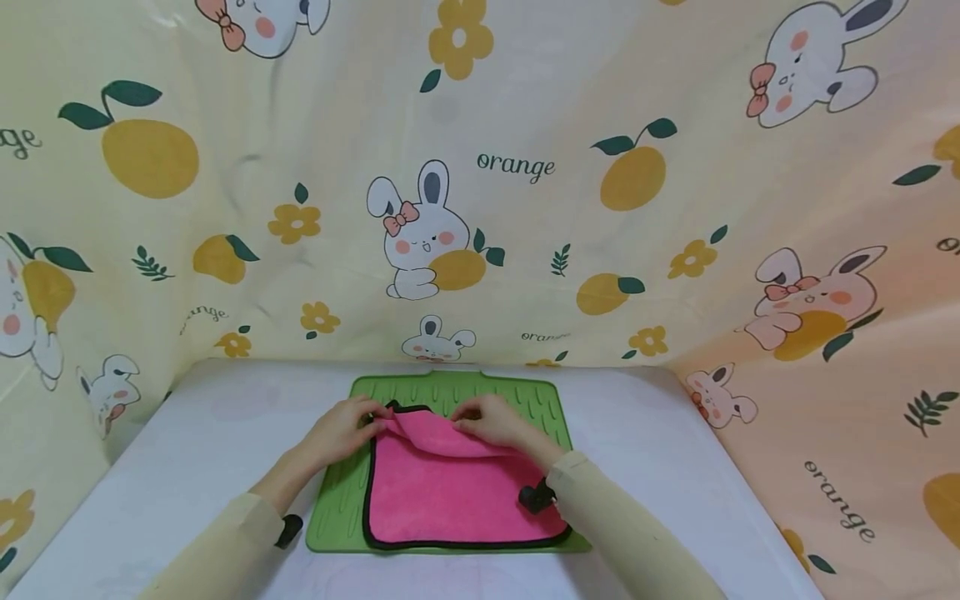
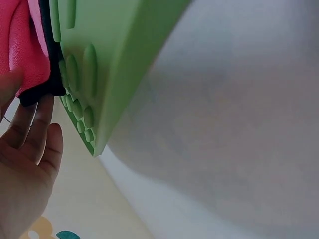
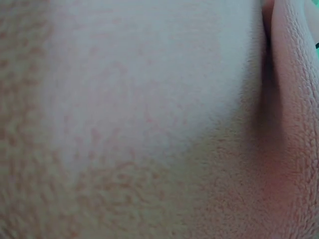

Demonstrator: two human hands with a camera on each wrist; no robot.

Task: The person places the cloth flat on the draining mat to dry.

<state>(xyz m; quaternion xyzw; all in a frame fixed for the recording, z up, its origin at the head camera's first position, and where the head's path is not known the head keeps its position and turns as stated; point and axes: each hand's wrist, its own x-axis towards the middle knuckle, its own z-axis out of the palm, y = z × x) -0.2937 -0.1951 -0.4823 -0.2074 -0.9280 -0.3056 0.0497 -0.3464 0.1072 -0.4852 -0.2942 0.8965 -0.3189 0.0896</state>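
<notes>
A pink plush cloth (image 1: 450, 500) with black edging lies on a green ridged mat (image 1: 337, 508) in the head view. Its far part is folded back toward the near side in a loose roll. At the far left corner my left hand (image 1: 345, 429) pinches the cloth; the left wrist view shows the thumb and fingers of that hand (image 2: 27, 159) at the black-edged corner. Farther right, my right hand (image 1: 498, 423) pinches the rolled-back part of the cloth. Close, blurred cloth (image 3: 119, 194) fills most of the right wrist view, hiding the right fingers there.
The mat lies on a white table (image 1: 247, 417). Behind and at both sides hangs a cream curtain (image 1: 517, 225) printed with rabbits, oranges and flowers. My sleeved right forearm (image 1: 622, 525) crosses the mat's near right side.
</notes>
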